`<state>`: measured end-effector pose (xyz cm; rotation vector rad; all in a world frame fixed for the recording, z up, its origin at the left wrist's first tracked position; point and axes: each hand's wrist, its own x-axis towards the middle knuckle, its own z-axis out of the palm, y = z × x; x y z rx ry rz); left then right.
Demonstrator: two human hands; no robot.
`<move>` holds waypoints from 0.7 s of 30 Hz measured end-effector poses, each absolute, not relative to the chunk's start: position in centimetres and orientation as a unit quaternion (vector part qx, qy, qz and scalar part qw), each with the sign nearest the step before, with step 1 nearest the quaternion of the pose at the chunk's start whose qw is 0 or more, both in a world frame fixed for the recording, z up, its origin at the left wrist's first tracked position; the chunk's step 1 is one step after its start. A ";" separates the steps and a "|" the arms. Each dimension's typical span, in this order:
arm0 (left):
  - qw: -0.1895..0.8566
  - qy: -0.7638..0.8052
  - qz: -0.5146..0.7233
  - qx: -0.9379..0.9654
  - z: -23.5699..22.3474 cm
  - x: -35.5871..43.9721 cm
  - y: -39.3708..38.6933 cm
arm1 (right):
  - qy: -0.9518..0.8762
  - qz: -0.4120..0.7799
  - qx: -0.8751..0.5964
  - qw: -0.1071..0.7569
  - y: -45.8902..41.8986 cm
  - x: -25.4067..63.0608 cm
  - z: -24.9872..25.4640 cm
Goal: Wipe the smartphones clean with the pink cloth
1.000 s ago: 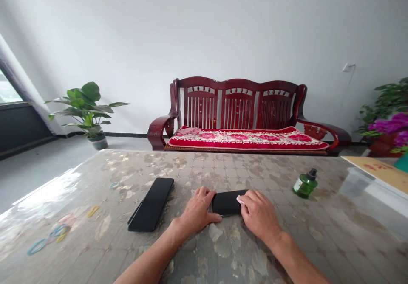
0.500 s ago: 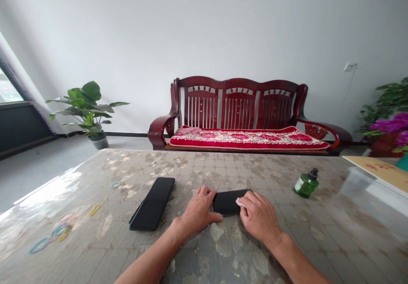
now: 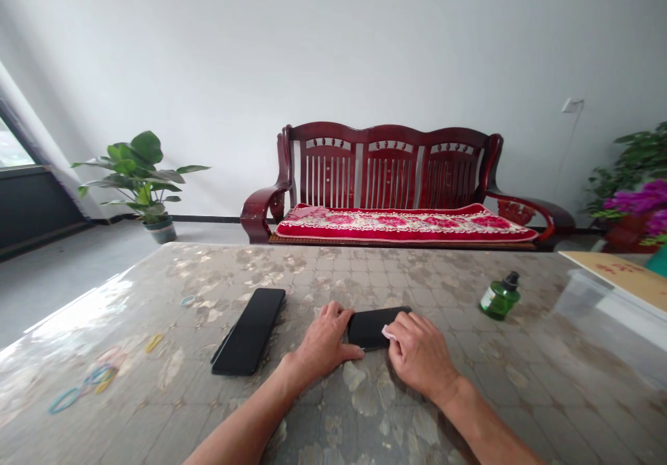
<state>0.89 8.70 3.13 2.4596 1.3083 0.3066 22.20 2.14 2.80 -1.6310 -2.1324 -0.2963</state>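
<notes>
A black smartphone [image 3: 369, 327] lies sideways on the table in front of me, its screen dark. My left hand [image 3: 327, 340] grips its left end, thumb at the near edge and fingers at the far edge. Bunched in the fingers of my right hand [image 3: 421, 354] is a small white tissue [image 3: 386, 331], pressed on the phone's right part; most of it is hidden by the hand. Left of my hands, a second, larger black phone [image 3: 249, 331] lies at a slant, a thin edge of something dark showing along its left side.
A green pump bottle [image 3: 500, 299] stands to the right, with a clear plastic box [image 3: 599, 312] beyond it at the table's edge. Several coloured rubber bands [image 3: 99, 376] lie at the left on the patterned tablecloth [image 3: 354, 416]. Behind the table is a wooden bench [image 3: 390, 138].
My right hand has shifted slightly left along the phone with the tissue. My left hand keeps its grip, and the phone stays where it was.
</notes>
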 end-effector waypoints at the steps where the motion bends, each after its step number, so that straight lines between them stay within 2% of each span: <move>1: 0.170 0.459 0.108 0.865 3.2 0.9 8.7 | -0.765 -0.111 -0.595 0.221 2.2 22.5 2.8; 21: 0.161 0.454 0.114 0.869 3.2 0.9 8.7 | -0.778 -0.101 -0.582 0.213 2.0 21.8 2.9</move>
